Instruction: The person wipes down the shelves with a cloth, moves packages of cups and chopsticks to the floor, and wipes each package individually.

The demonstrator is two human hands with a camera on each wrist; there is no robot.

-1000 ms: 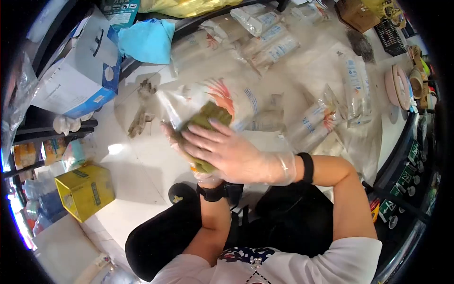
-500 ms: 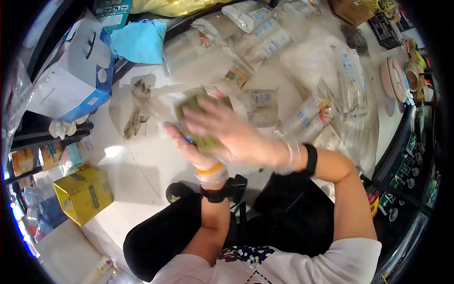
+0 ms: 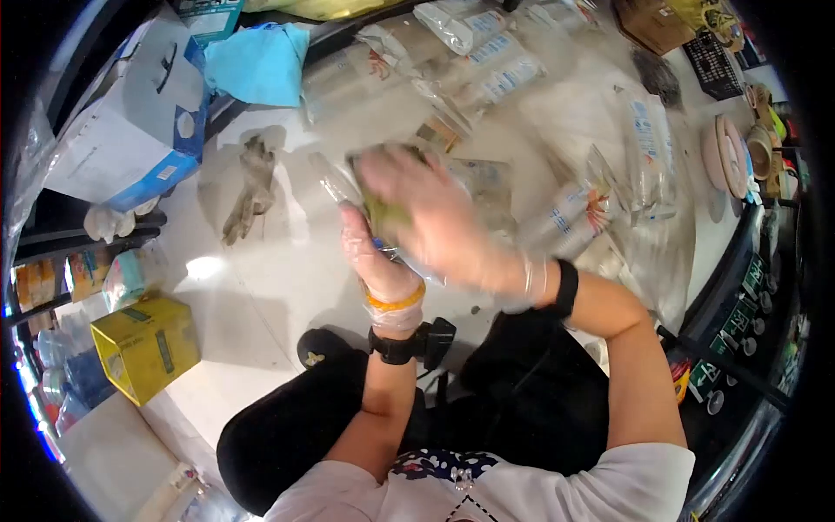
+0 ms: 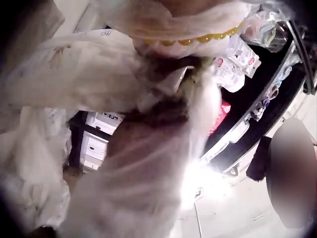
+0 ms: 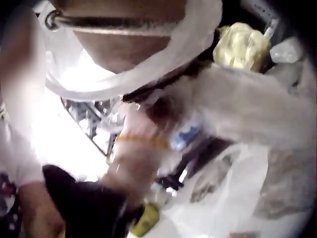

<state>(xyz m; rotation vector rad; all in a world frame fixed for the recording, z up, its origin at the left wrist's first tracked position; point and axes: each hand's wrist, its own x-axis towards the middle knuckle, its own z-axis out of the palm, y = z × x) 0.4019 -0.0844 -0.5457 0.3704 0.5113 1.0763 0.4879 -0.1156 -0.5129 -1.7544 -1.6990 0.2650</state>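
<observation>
Both hands wear thin clear gloves and meet in the middle of the head view. My left hand (image 3: 383,265), an orange band at its wrist, holds a clear plastic pack (image 3: 332,177) from below, its thumb up along the near side. That pack stretches far to the left in the left wrist view. My right hand (image 3: 435,209), blurred by motion, lies over an olive-green cloth (image 3: 391,219) with its fingers stretched out across it. The cloth rests against the pack, and the right hand hides much of both. A bit of blue shows beside the left thumb.
Several clear plastic packs (image 3: 578,209) with blue and red print lie on the floor ahead. A dirty glove (image 3: 252,187) lies to the left. Further left stand a yellow box (image 3: 146,346) and a white-blue carton (image 3: 130,130). Shelves run along both sides.
The right hand has moved over the pack with the cloth beneath it. The left hand has turned, and the pack's printed face, seen earlier, is now mostly hidden. The cloth has shifted forward.
</observation>
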